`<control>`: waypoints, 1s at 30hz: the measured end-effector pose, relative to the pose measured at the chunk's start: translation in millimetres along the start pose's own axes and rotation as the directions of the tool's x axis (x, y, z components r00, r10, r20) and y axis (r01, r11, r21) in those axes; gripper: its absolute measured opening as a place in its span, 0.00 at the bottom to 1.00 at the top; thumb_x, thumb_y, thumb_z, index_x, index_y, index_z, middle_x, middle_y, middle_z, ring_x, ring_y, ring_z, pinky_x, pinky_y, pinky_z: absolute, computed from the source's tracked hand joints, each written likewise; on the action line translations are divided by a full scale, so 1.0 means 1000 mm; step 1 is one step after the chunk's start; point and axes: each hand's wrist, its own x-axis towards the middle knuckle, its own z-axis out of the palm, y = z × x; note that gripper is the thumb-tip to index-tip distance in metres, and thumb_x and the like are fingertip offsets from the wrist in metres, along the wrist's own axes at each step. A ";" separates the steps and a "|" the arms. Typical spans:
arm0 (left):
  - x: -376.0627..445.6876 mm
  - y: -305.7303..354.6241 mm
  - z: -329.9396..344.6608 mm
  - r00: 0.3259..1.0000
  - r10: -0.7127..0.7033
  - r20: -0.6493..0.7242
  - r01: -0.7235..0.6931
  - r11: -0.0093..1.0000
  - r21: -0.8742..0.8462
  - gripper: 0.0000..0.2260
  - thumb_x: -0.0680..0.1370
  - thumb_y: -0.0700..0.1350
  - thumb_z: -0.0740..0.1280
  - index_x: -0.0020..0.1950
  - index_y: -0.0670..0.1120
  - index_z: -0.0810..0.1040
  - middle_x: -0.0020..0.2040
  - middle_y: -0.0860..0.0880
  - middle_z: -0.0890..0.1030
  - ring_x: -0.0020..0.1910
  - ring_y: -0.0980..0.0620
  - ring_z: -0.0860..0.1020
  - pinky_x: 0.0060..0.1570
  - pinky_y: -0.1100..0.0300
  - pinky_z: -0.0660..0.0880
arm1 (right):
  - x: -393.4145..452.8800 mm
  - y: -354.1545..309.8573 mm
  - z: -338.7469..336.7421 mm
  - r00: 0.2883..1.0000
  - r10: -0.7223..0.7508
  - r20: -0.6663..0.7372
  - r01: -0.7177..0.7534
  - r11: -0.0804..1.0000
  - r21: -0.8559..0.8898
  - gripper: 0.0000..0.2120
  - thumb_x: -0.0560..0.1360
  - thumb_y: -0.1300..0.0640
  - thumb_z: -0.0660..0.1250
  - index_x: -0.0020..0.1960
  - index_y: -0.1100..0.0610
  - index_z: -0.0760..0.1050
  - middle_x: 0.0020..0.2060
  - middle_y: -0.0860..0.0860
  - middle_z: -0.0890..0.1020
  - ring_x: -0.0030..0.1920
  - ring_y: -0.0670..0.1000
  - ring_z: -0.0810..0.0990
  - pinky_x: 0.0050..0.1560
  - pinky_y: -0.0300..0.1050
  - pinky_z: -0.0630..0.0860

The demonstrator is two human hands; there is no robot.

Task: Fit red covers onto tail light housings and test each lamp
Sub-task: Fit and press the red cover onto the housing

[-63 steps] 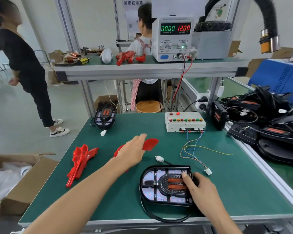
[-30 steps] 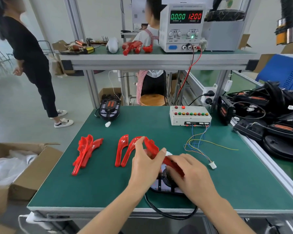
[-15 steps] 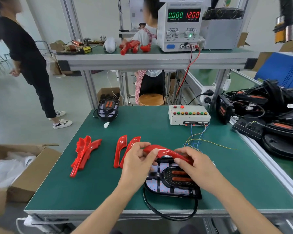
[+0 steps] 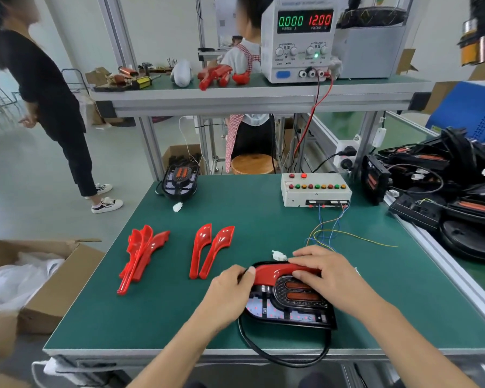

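Head view: left hand (image 4: 230, 292) fingers pinch the red cover (image 4: 275, 271) while right hand (image 4: 324, 275) fingers press flat on it atop the housing (image 4: 291, 315).

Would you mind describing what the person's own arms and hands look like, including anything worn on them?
Both forearms are bare up to the bottom edge of the picture; no sleeves show. The left hand and the right hand wear no gloves, and no rings, watch or wristband show. The visible fingernails look short and unpainted. No cables or markings show on either arm.
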 end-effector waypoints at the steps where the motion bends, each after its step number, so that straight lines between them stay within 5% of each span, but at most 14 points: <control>1: 0.001 0.001 0.000 1.000 -0.014 0.026 0.015 1.000 -0.018 0.14 0.84 0.59 0.58 0.49 0.53 0.77 0.46 0.54 0.81 0.45 0.58 0.78 0.41 0.63 0.69 | 0.000 0.000 0.002 1.000 0.000 -0.004 0.000 1.000 0.003 0.13 0.79 0.51 0.71 0.63 0.47 0.83 0.57 0.30 0.75 0.58 0.30 0.73 0.60 0.24 0.64; 7: 0.004 -0.002 0.009 1.000 0.021 0.023 -0.014 0.965 -0.262 0.08 0.84 0.56 0.62 0.56 0.56 0.78 0.51 0.59 0.83 0.51 0.62 0.80 0.54 0.62 0.75 | -0.001 -0.001 0.004 1.000 -0.005 -0.027 0.007 0.998 0.056 0.14 0.79 0.54 0.72 0.64 0.48 0.82 0.59 0.36 0.80 0.59 0.31 0.74 0.63 0.26 0.65; 13: 0.006 -0.001 0.019 0.986 0.128 -0.106 -0.161 0.897 -0.412 0.04 0.83 0.48 0.66 0.56 0.57 0.79 0.51 0.62 0.84 0.52 0.63 0.81 0.49 0.74 0.73 | -0.010 0.003 0.007 0.999 -0.040 -0.030 0.041 0.998 0.043 0.17 0.83 0.55 0.66 0.70 0.48 0.78 0.67 0.39 0.77 0.68 0.38 0.73 0.72 0.34 0.65; 20: 0.009 -0.002 0.022 0.973 0.176 -0.147 -0.226 0.847 -0.482 0.15 0.74 0.62 0.71 0.58 0.59 0.80 0.54 0.59 0.85 0.54 0.58 0.83 0.55 0.64 0.78 | -0.016 0.007 0.014 0.993 -0.029 -0.115 0.036 0.998 0.058 0.17 0.82 0.50 0.63 0.71 0.45 0.76 0.67 0.33 0.75 0.69 0.34 0.70 0.71 0.31 0.63; 24: 0.011 -0.001 0.022 0.971 0.181 -0.156 -0.236 0.822 -0.519 0.14 0.73 0.61 0.72 0.57 0.60 0.81 0.53 0.56 0.85 0.54 0.55 0.84 0.55 0.57 0.80 | -0.016 0.004 0.014 0.987 -0.054 -0.148 0.060 0.998 0.031 0.17 0.82 0.52 0.63 0.70 0.48 0.77 0.66 0.34 0.76 0.67 0.39 0.73 0.69 0.29 0.63; 30: 0.011 -0.004 0.024 0.973 0.171 -0.157 -0.230 0.811 -0.538 0.10 0.74 0.58 0.74 0.54 0.62 0.81 0.53 0.55 0.85 0.53 0.53 0.84 0.55 0.54 0.82 | -0.013 0.001 0.015 0.975 -0.170 -0.146 0.155 0.982 -0.108 0.16 0.83 0.56 0.63 0.70 0.53 0.78 0.64 0.42 0.80 0.59 0.52 0.78 0.63 0.45 0.72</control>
